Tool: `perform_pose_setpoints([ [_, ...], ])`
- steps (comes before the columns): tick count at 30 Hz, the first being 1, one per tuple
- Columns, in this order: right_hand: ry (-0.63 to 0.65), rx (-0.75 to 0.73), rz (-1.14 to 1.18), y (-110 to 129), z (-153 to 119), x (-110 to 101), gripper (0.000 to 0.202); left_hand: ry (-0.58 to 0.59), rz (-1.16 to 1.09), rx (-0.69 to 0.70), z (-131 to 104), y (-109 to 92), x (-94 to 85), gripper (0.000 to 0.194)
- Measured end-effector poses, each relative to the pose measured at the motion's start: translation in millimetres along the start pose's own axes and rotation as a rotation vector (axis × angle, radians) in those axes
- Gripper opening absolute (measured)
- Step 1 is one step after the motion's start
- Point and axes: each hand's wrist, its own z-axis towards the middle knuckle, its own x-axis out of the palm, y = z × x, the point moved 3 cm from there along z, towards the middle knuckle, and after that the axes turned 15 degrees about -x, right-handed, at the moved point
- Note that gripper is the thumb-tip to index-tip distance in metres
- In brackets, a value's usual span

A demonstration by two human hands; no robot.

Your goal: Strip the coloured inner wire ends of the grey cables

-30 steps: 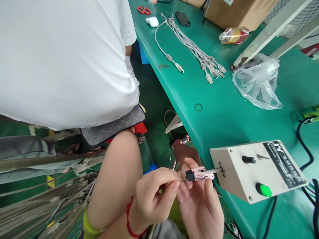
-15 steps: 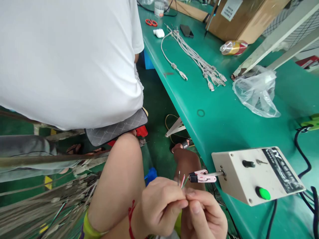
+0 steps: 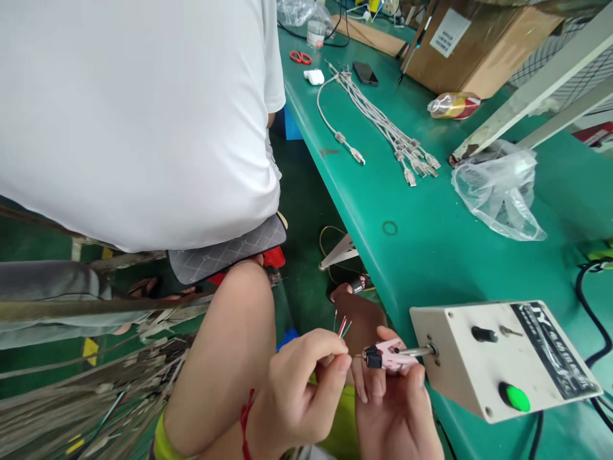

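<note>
My left hand (image 3: 309, 383) pinches a cable end between thumb and fingertips. Thin coloured wires (image 3: 342, 327), red, white, green and a dark one, fan out above that pinch. A fine strand seems to run from my left fingertips to the black tip of a pink clip (image 3: 390, 356). The clip sits on a metal shaft (image 3: 417, 351) that sticks out of a beige control box (image 3: 502, 358) with a green button. My right hand (image 3: 395, 406) is palm up under the clip, its thumb and fingers gripping the clip's sides.
Grey USB cables (image 3: 378, 118) lie on the green table (image 3: 364, 211), with red scissors (image 3: 301, 57), a phone (image 3: 365, 73) and a plastic bag (image 3: 500, 188). A person in a white shirt (image 3: 143, 121) sits close ahead. Bundled cables (image 3: 129, 383) hang at lower left.
My right hand has left the cable end and moved right onto the pink clip. My left hand keeps its pinch, with the wires slightly lower and to the left. The view has shifted a little.
</note>
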Motion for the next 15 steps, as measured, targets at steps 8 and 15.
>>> perform_pose_setpoints([
  [8, -0.011, -0.078, -0.012, 1.2, -1.0, 4.0, 0.033, 0.041, 0.073, 0.003, 2.4, -1.1, 5.8, 0.02],
  [15, 0.014, -0.066, -0.012, 3.7, -0.6, 5.6, 0.031, 0.058, 0.093, 0.036, 5.4, -3.1, 8.5, 0.019],
])
